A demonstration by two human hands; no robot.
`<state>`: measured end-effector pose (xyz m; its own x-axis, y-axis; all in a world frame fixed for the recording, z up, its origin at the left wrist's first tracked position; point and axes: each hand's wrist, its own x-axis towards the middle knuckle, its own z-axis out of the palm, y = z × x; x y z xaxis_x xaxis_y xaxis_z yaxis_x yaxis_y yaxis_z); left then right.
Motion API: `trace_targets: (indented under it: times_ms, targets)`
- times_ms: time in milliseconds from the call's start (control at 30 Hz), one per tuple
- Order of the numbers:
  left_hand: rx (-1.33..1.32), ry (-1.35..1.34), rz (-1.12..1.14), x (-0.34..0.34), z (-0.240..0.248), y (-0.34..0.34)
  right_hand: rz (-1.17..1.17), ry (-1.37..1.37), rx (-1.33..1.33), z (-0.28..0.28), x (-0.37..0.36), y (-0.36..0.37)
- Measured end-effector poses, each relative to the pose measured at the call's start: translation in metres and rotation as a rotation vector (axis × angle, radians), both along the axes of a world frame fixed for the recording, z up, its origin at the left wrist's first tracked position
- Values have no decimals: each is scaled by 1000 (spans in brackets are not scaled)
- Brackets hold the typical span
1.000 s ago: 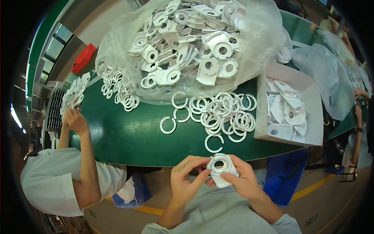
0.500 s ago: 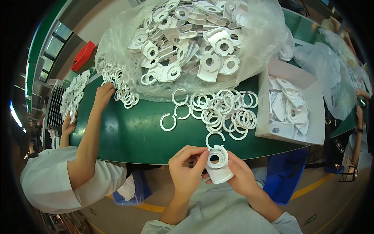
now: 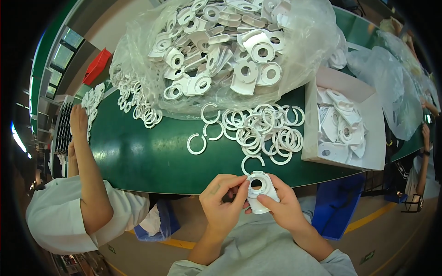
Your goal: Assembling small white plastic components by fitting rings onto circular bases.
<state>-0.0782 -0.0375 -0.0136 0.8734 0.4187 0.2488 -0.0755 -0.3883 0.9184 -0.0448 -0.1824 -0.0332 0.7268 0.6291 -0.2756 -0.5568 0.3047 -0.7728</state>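
Note:
A white plastic part [image 3: 262, 205] with a round holed collar and a flared, rounded plate is held over the table's near edge. My right hand [image 3: 285, 207] grips it from the right, the thumb pressed on the plate below the hole. With thumb and forefinger pinched together, my left hand [image 3: 223, 200] is at the collar's left edge; its other fingers are curled and partly hidden. Whether a separate ring sits in the collar cannot be made out. Just beyond the part lies a white split ring [image 3: 252, 158], close to the collar.
Many split rings [image 3: 264, 126] are heaped on the green table [image 3: 156, 161]. Behind them a clear plastic bag [image 3: 299, 69] bulges with similar parts. An open carton [image 3: 343, 163] of parts stands at right. A co-worker's arm [image 3: 94, 170] reaches toward parts at left. Blue bins [image 3: 334, 207] stand below.
My right thumb has come from the part's side onto its plate, and the part has tilted slightly. The co-worker's hand has moved left, from the small rings to the row of parts.

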Motion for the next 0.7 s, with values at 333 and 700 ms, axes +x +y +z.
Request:
trace_targets:
  times_ms: [333, 700]
  targets:
    - [-38, -38, -54, -2, -1, 2, -29, 50, 132, 2, 2, -4]
    - [-303, 53, -190, -4, 2, 2, -111, -85, 119, -4, -1, -5]
